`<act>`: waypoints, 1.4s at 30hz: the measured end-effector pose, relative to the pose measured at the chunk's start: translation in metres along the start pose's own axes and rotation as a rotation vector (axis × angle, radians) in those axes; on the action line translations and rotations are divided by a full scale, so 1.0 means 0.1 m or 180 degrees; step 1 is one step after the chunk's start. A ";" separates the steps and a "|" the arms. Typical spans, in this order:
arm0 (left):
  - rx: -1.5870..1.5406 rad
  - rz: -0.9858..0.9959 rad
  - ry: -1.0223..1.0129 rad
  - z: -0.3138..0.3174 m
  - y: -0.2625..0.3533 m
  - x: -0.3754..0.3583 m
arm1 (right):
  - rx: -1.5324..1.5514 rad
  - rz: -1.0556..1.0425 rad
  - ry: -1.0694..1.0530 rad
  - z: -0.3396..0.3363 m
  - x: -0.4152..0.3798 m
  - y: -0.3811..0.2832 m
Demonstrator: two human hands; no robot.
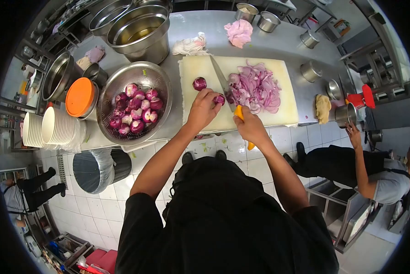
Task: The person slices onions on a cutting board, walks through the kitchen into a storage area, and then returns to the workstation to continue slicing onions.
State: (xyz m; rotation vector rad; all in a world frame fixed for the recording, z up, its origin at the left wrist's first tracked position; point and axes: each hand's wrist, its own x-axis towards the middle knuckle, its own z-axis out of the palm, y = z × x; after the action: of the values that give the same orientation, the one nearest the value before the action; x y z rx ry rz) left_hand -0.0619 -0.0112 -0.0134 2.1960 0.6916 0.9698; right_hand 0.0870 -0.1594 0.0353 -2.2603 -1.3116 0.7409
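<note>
My right hand (250,126) grips the yellow handle of a kitchen knife (219,74), its blade angled away over the white cutting board (260,119). My left hand (204,110) is closed round a piece of red onion (219,99) beside the blade, partly covered by my fingers. Another peeled red onion (199,83) lies just beyond that hand. To the right of the blade spreads a pile of sliced red onion (255,89). A steel colander (105,93) with several peeled red onions stands left of the board.
Large steel pots (141,34), an orange-lidded container (80,97) and stacked white bowls (58,125) stand left. Cloths (190,44) and small steel pots (311,71) lie beyond and right. A lined bin (93,169) is below. A co-worker (369,176) reaches in at right; another person (26,192) stands left.
</note>
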 end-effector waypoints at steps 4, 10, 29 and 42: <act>-0.0001 -0.0061 0.0051 0.05 -0.03 0.03 | 0.0164 0.0363 -0.0415 -0.21 -0.04 -0.31; -0.0226 -0.0116 -0.0061 0.07 -0.07 0.07 | -0.0157 0.0374 -0.0578 -0.34 -0.08 -0.39; -0.0279 -0.0122 -0.0091 0.11 -0.09 0.04 | -0.0243 -0.0081 -0.0063 0.15 0.32 -0.12; -0.0366 -0.0239 -0.0214 0.12 -0.05 0.09 | -0.0040 0.0300 0.0051 0.15 0.16 -0.22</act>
State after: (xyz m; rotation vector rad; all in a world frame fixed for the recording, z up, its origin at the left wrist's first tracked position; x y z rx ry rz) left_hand -0.0484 -0.0059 -0.0199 2.0776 0.6654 0.8719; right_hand 0.0695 -0.1340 0.0330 -2.3468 -1.2126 0.7472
